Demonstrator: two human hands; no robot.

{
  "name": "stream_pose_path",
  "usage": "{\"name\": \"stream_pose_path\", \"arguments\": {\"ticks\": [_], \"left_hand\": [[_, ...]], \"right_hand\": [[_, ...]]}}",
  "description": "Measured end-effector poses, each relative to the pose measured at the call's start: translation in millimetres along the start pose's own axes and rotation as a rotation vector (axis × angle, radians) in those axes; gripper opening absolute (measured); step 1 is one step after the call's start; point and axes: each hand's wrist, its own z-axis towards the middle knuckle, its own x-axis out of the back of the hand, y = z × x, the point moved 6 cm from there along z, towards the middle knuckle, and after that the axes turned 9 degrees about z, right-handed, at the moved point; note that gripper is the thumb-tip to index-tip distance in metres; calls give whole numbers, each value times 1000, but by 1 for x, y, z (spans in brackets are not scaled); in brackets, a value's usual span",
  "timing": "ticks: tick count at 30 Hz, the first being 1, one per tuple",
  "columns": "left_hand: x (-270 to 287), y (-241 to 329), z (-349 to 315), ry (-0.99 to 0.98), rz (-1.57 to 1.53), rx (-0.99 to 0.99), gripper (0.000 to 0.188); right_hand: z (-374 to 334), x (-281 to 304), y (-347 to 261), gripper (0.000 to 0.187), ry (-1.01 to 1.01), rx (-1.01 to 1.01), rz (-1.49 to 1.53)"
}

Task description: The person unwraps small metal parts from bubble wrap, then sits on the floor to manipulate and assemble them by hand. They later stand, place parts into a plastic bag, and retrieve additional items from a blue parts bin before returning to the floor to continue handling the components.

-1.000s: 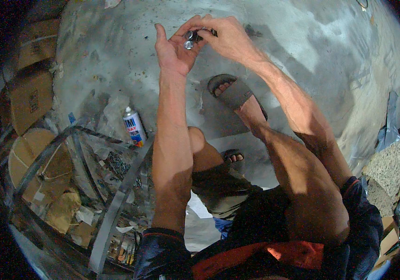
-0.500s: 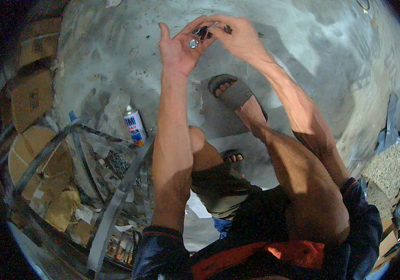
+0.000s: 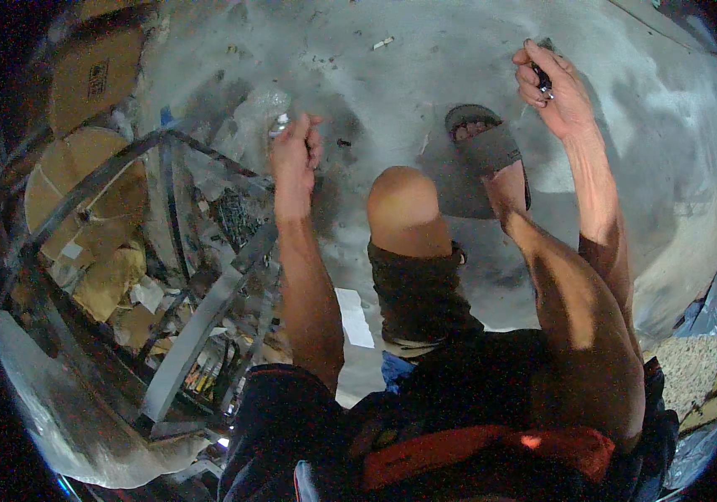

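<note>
At the left, my left hand (image 3: pixel 298 151) is closed with its fingers curled. The white and silver top of a spray can (image 3: pixel 280 124) sticks out beside the thumb side, and the hand hides the rest of the can. Over at the upper right, my right hand (image 3: pixel 566 100) is closed round a small black piece with shiny metal parts (image 3: pixel 542 82). Its fingers cover much of the piece, so its kind cannot be made out. The hands are far apart above the grey floor.
A dark metal frame (image 3: pixel 170 176) with scraps inside stands at the left, beside a round cardboard piece (image 3: pixel 82 188) and a cardboard box (image 3: pixel 97 75). My sandalled foot (image 3: pixel 484 146) rests on the floor (image 3: pixel 408 92). A small white stick (image 3: pixel 383 43) lies ahead. A speckled slab (image 3: pixel 697 376) sits at the right.
My hands have moved apart from where they met. The left went down to the spray can; the right moved right with the black piece. The shiny round piece in my left palm no longer shows.
</note>
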Motion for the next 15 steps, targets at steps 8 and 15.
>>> {"name": "stream_pose_path", "arguments": {"ticks": [8, 15], "left_hand": [[0, -100, 11, 232, 580, 92, 34], [-4, -118, 51, 176, 828, -144, 31]], "right_hand": [[0, 14, 26, 32, 75, -63, 100], [-30, 38, 37, 30, 191, -158, -224]]}}
